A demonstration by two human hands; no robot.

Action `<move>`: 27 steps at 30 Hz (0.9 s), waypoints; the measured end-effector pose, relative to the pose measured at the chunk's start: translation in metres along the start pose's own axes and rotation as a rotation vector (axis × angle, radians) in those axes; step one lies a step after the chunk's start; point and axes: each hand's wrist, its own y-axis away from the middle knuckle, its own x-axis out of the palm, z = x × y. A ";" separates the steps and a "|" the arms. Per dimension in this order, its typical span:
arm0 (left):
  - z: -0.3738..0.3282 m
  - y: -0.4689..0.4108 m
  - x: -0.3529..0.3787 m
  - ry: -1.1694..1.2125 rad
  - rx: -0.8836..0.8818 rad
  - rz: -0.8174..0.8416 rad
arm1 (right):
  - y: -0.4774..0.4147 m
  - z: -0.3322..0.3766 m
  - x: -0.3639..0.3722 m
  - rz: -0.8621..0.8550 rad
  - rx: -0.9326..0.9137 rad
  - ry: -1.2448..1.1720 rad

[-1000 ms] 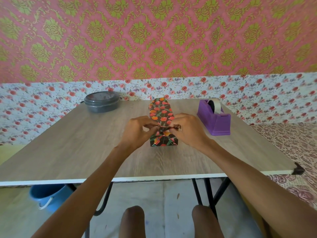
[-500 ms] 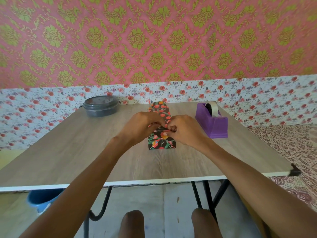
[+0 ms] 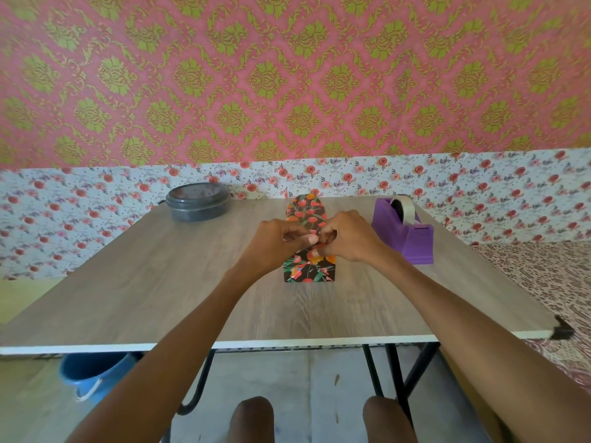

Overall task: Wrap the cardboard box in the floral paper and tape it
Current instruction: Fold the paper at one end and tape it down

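So, the box point(image 3: 308, 271) sat on the table point(image 3: 153, 282), roughly in the middle of the tabletop. It lay lengthwise, with one short end facing the table's near edge. Floral paper point(image 3: 303, 214), dark with red and orange flowers, covered every side of it I could see. The end toward the table's far edge had a rounded outline from this angle. I couldn't tell if that was a flap sticking up or just the wide lens.

Both hands met on top of the box, at the end closer to the table's near edge. The left hand point(image 3: 271, 243) had its fingers curled in with the thumb pushed forward. The right hand point(image 3: 350, 238) was curled the same way, knuckles up. The fingertips of the two were touching or nearly so, and both were pinching the floral paper where it folded over that top edge. Whether a bit of tape was between the fingers, honestly couldn't tell, since it was too small and hidden by the knuckles. Both forearms reached in over the table's near edge.

Other stuff: a purple tape dispenser point(image 3: 406, 233) with a roll in it stood toward the table's right side. A round dark container point(image 3: 198, 204) with a lid sat at the table's far left corner. A blue bucket point(image 3: 91, 374) poked out under the table's near left edge, and two bare knees point(image 3: 252, 420) showed below the near edge.
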 end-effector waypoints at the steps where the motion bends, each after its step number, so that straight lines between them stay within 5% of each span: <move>1: 0.000 -0.002 0.000 0.013 -0.011 -0.021 | -0.001 0.001 0.000 0.006 0.001 -0.006; 17: 0.008 -0.019 0.014 -0.102 -0.029 -0.135 | 0.000 -0.010 0.001 -0.008 -0.036 -0.217; 22: 0.009 -0.017 0.001 -0.034 -0.072 0.063 | -0.003 -0.012 0.000 0.000 0.039 -0.240; 27: 0.012 -0.020 -0.002 -0.060 -0.114 0.080 | -0.008 -0.009 0.001 0.029 0.055 -0.173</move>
